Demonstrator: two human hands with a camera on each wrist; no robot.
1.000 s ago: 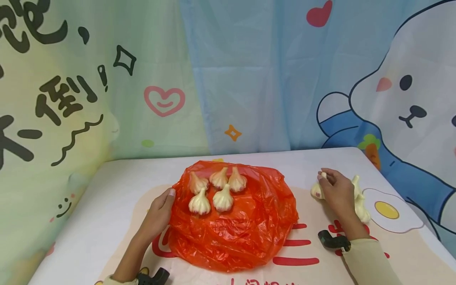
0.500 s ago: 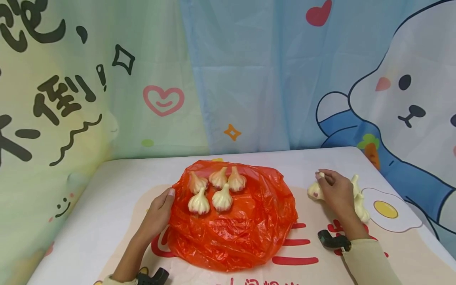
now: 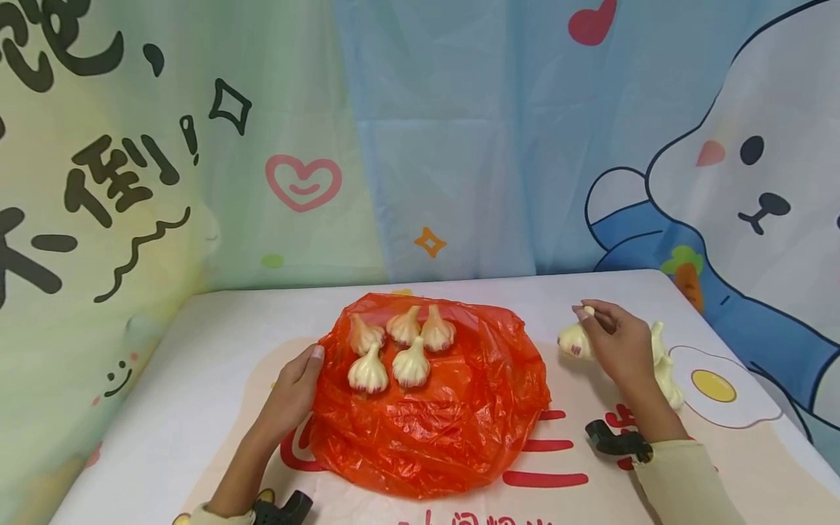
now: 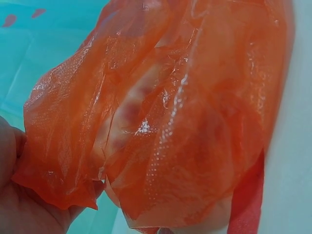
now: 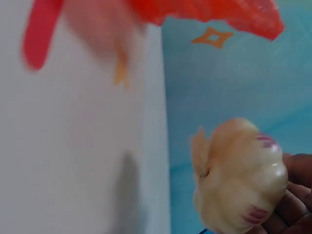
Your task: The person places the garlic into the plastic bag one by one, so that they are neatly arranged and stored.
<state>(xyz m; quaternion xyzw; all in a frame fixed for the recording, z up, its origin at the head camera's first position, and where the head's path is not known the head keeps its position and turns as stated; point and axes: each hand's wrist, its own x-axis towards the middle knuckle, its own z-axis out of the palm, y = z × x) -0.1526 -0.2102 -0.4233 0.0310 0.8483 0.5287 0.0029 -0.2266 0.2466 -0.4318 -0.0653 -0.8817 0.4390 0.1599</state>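
My left hand (image 3: 294, 390) holds the left edge of a crumpled red plastic bag (image 3: 453, 430); in the left wrist view its thin film (image 4: 185, 131) hangs in folds beside the thumb. Several pale garlic bulbs (image 3: 410, 366) with purple-tinged bases sit together at the bag's far left part, stems up. To the right of the bag, my right hand (image 3: 622, 346) grips another garlic bulb (image 3: 575, 343). Seen from the right wrist, that bulb (image 5: 239, 180) is round and lobed, with purple patches and fingers behind it.
More garlic (image 3: 668, 372) lies beyond the right wrist, partly hidden by the hand. The white table (image 3: 230, 321) carries a printed cloth with red marks and a fried-egg picture (image 3: 715, 386). A cartoon-printed curtain (image 3: 446, 146) hangs along the back edge.
My right hand has shifted a little left and upward with the garlic bulb, away from the other garlic at the right. The left hand keeps its hold on the bag.
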